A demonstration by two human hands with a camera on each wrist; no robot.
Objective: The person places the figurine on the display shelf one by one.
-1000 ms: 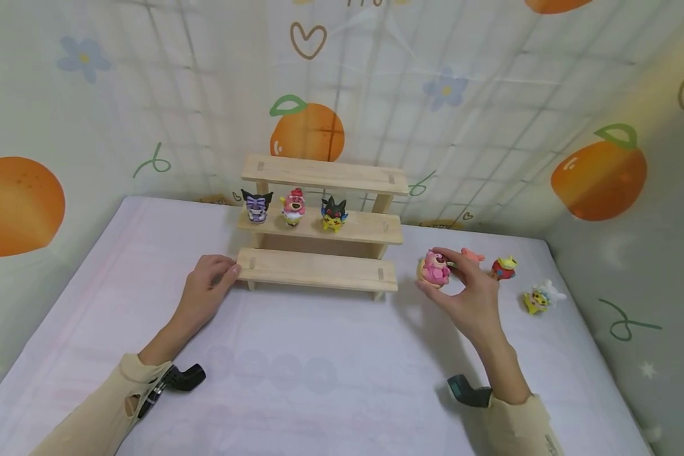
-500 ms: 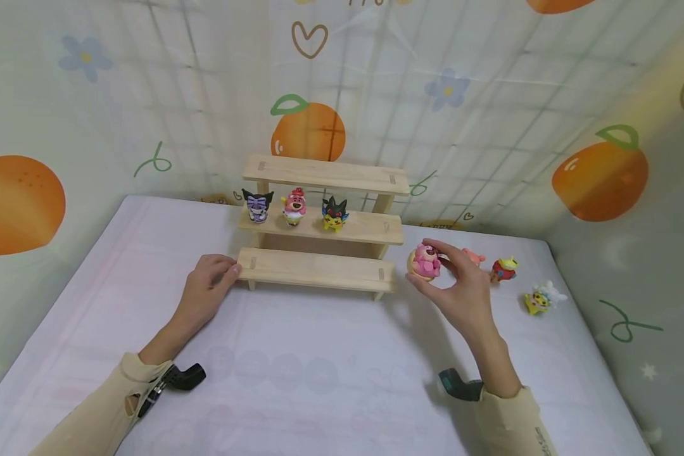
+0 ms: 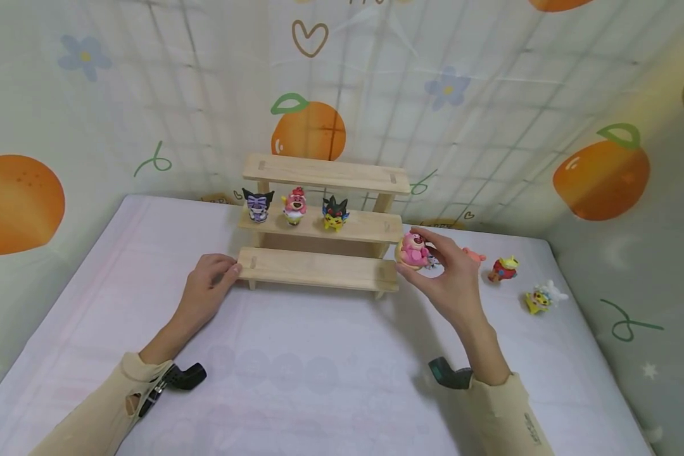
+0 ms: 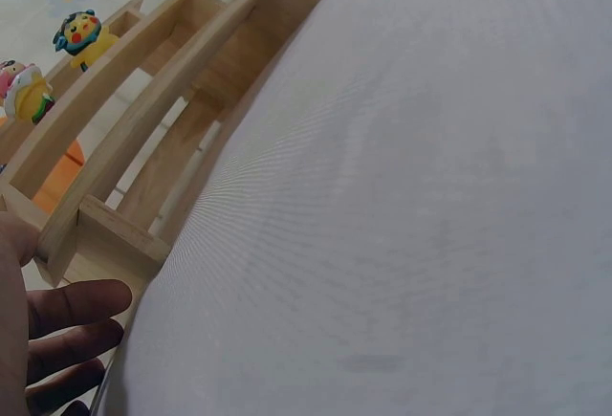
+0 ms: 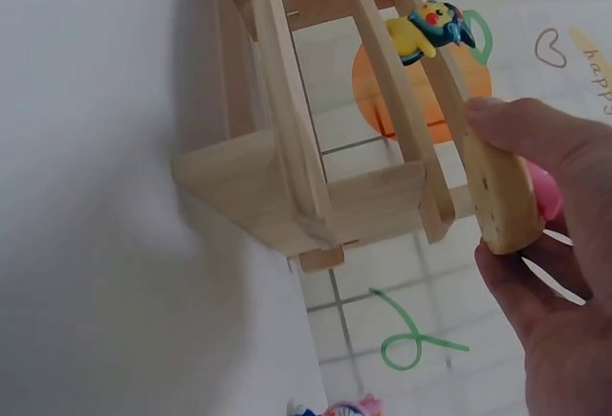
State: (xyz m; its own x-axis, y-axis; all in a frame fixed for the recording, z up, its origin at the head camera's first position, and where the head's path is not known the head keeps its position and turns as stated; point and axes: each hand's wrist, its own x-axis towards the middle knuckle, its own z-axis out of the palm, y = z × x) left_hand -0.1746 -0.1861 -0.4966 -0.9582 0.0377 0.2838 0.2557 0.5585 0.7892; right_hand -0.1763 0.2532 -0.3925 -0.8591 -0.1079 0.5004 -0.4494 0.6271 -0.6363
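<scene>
A three-step wooden shelf point(image 3: 319, 269) stands at the back of the white table. On its middle step sit a purple figure point(image 3: 257, 206), a pink bear figure point(image 3: 293, 206) and a yellow-black figure point(image 3: 334, 213). My right hand point(image 3: 427, 263) pinches a pink bear figure point(image 3: 413, 249) on a tan base point(image 5: 502, 191), held just off the right end of the shelf point(image 5: 316, 196). The fingers of my left hand point(image 3: 213, 278) rest against the left end of the bottom step point(image 4: 91, 234).
Three small figures lie on the table right of the shelf: a pink one point(image 3: 473, 255), a red and green one point(image 3: 503, 268) and a yellow and white one point(image 3: 540, 297). Printed cloth walls enclose the table on three sides.
My right hand has carried the pink bear up and to the left, from the table near the loose figures to the shelf's right end. The left hand stayed put.
</scene>
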